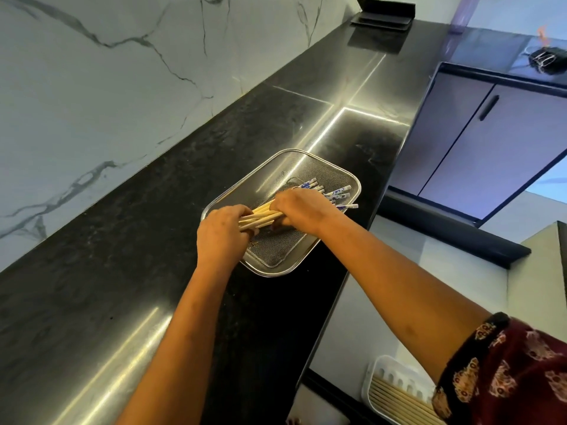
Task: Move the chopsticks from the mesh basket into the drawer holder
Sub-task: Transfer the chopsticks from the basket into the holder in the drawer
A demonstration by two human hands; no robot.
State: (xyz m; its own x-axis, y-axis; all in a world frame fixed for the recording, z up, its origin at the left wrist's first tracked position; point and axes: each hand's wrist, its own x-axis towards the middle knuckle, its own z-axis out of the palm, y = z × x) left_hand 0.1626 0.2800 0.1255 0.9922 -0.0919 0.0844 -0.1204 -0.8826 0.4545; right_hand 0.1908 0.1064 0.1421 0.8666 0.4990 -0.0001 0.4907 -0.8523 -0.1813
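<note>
Two hands at the mesh basket (pixel 267 273), which sits on the black tabletop (pixel 122 240) close to its front edge. My left hand (pixel 221 233) grips the plain wooden ends of the chopsticks (pixel 261 216) and my right hand (pixel 300 210) grips further along. The fingers (pixel 243 212) of both hands are curled round the bundle. The blue-and-white patterned ends fan out loose beyond the right hand, and one seems to reach over the rim.

I judge the sticks light, stiff and smooth, likely to slide lengthwise or splay out of a slack hold. The better hold is round the middle of the bundle, squeezed tight, with the ends squared off first.

The basket wall is low, so a short lift should clear it. The drawer holder (pixel 387 372) lies below the tabletop edge to my lower right, already holding some sticks and partly hidden by my patterned sleeve (pixel 503 372). The way down to it looks open.
</note>
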